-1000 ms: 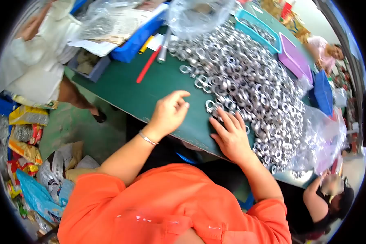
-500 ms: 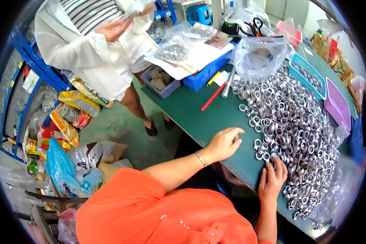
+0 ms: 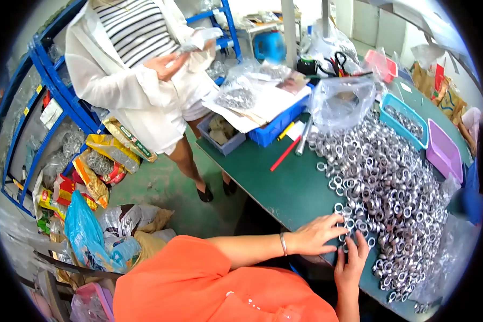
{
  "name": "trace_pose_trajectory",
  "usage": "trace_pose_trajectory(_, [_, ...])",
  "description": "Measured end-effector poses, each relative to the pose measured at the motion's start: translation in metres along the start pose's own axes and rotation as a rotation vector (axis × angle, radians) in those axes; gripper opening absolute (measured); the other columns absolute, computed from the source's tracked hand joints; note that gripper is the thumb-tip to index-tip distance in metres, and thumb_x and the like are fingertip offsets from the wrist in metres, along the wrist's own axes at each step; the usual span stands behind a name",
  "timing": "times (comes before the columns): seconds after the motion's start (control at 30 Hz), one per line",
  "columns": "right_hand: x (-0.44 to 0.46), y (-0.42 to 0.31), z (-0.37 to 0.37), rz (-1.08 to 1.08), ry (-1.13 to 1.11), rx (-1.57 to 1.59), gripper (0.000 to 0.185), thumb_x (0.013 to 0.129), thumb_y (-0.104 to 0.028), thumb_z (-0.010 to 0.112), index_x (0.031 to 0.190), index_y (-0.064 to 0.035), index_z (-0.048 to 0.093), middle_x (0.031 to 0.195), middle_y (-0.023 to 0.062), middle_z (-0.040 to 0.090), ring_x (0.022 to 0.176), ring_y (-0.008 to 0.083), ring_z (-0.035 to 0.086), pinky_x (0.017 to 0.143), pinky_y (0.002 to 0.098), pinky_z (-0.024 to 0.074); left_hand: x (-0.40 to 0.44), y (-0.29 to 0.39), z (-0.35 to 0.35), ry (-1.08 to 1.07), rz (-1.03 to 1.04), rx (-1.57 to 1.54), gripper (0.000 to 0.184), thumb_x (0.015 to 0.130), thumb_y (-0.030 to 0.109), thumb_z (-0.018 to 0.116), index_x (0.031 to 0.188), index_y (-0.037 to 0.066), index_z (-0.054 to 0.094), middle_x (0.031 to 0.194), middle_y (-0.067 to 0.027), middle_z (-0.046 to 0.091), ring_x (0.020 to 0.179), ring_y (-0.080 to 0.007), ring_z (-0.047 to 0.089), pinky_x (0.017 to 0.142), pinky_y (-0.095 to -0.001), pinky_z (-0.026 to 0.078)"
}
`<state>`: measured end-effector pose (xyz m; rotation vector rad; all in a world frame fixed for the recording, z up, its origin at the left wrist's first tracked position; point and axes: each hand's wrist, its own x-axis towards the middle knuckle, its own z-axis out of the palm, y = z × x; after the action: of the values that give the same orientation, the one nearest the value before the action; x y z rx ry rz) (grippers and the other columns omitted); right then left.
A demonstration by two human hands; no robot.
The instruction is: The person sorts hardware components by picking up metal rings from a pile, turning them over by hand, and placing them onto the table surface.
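Note:
Many silvery metal rings lie heaped on the green table. My left hand, with a bracelet at the wrist, reaches over the table to the heap's left edge, fingers apart, its fingertips by a few loose rings. Just right of it and nearer the table's front edge, my right hand has its fingers raised and spread, with the fingertips touching or close to rings at the heap's edge. No ring can be made out in either palm.
A red pen and a silver marker lie left of the heap. Behind are a blue bin, a clear bag, a turquoise basket and a purple basket. A person in white stands at the left.
The view has swung left. My left hand has moved right to the rings, beside my right hand, and its fingers have spread. My right hand stays at the heap's edge.

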<state>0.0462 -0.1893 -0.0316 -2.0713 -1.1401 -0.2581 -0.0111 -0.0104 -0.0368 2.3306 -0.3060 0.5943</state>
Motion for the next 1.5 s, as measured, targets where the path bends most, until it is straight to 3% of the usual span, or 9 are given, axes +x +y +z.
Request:
trace_pose_trajectory(0.23, [-0.009, 0.011, -0.011, 0.068, 0.072, 0.016, 0.026, 0.076, 0.003, 0.062, 0.101, -0.0021, 0.06, 0.113, 0.0171, 0.056, 0.102, 0.0344, 0.053, 0.088, 0.0383, 0.0433, 0.0, -0.005, -0.005, -0.039, 0.062, 0.049, 0.035, 0.064, 0.022, 0.074, 0.095, 0.009, 0.064, 0.106, -0.0135, 0.053, 0.096, -0.0311, 0.053, 0.083, -0.0395, 0.044])
trace_pose_trajectory(0.37, [-0.021, 0.021, -0.028, 0.157, 0.218, -0.061, 0.023, 0.076, 0.003, 0.062, 0.098, -0.0016, 0.061, 0.099, 0.0151, 0.058, 0.09, 0.0318, 0.055, 0.08, 0.0369, 0.0441, 0.003, 0.001, -0.002, -0.031, -0.016, 0.009, 0.021, 0.067, 0.009, 0.073, 0.085, 0.006, 0.063, 0.104, -0.0094, 0.055, 0.081, -0.0238, 0.057, 0.073, -0.0319, 0.048])
trace_pose_trajectory(0.53, [-0.018, 0.012, -0.022, 0.137, 0.179, -0.023, 0.023, 0.072, 0.002, 0.065, 0.094, -0.0026, 0.061, 0.087, 0.0116, 0.057, 0.078, 0.0286, 0.053, 0.069, 0.0352, 0.0429, 0.001, 0.001, 0.0, 0.035, -0.056, 0.024, 0.015, 0.069, 0.004, 0.071, 0.08, 0.005, 0.06, 0.099, -0.01, 0.056, 0.086, -0.0246, 0.057, 0.072, -0.0317, 0.047])
trace_pose_trajectory(0.67, [-0.012, 0.012, -0.014, 0.096, 0.075, -0.144, 0.021, 0.07, 0.001, 0.066, 0.091, -0.0044, 0.061, 0.088, 0.0088, 0.056, 0.079, 0.0299, 0.051, 0.067, 0.0371, 0.0412, -0.001, 0.002, -0.001, 0.103, -0.109, -0.014, 0.016, 0.069, 0.002, 0.07, 0.082, 0.003, 0.06, 0.098, -0.0096, 0.056, 0.09, -0.0223, 0.057, 0.071, -0.0294, 0.047])
trace_pose_trajectory(0.83, [-0.018, 0.009, -0.015, 0.08, 0.103, -0.086, 0.014, 0.075, 0.0, 0.065, 0.088, -0.0024, 0.061, 0.089, 0.0088, 0.058, 0.08, 0.0255, 0.055, 0.069, 0.0337, 0.0445, -0.014, 0.017, -0.002, 0.122, -0.207, -0.29, 0.032, 0.07, -0.005, 0.068, 0.1, 0.001, 0.06, 0.103, -0.0097, 0.054, 0.071, -0.0101, 0.059, 0.06, -0.021, 0.048])
trace_pose_trajectory(0.9, [-0.025, -0.008, -0.018, 0.63, -0.014, 0.551, 0.008, 0.08, -0.004, 0.064, 0.087, -0.001, 0.061, 0.085, 0.0087, 0.06, 0.076, 0.0181, 0.057, 0.067, 0.028, 0.0461, -0.015, 0.033, -0.001, 0.041, -0.239, -0.462, 0.039, 0.073, -0.007, 0.066, 0.11, -0.001, 0.058, 0.108, -0.0112, 0.052, 0.08, -0.0133, 0.061, 0.065, -0.0221, 0.051])
trace_pose_trajectory(1.33, [-0.027, -0.023, -0.012, 0.373, -0.047, 0.65, 0.009, 0.08, 0.002, 0.062, 0.089, -0.0002, 0.061, 0.082, 0.0094, 0.061, 0.073, 0.0186, 0.059, 0.064, 0.0264, 0.0473, -0.028, 0.034, 0.008, 0.07, -0.392, -0.824, 0.016, 0.082, -0.009, 0.057, 0.098, -0.006, 0.058, 0.101, -0.011, 0.055, 0.09, -0.0174, 0.061, 0.078, -0.0279, 0.054])
trace_pose_trajectory(1.43, [-0.03, -0.022, -0.01, 0.307, -0.027, 0.598, 0.012, 0.077, 0.003, 0.064, 0.088, -0.0003, 0.061, 0.083, 0.0099, 0.062, 0.074, 0.0205, 0.06, 0.065, 0.0273, 0.0484, -0.026, 0.044, 0.012, 0.26, -0.463, -0.991, 0.015, 0.079, -0.006, 0.062, 0.094, -0.003, 0.06, 0.095, -0.006, 0.057, 0.083, -0.0124, 0.061, 0.071, -0.0232, 0.053])
trace_pose_trajectory(1.5, [-0.03, -0.022, -0.008, 0.277, 0.001, 0.585, 0.013, 0.075, 0.004, 0.065, 0.087, -0.0004, 0.061, 0.083, 0.01, 0.063, 0.074, 0.0213, 0.061, 0.065, 0.0279, 0.049, -0.034, 0.033, 0.006, 0.151, -0.472, -0.931, 0.013, 0.08, -0.005, 0.062, 0.093, -0.003, 0.06, 0.094, -0.0054, 0.056, 0.082, -0.0114, 0.06, 0.07, -0.0223, 0.052])
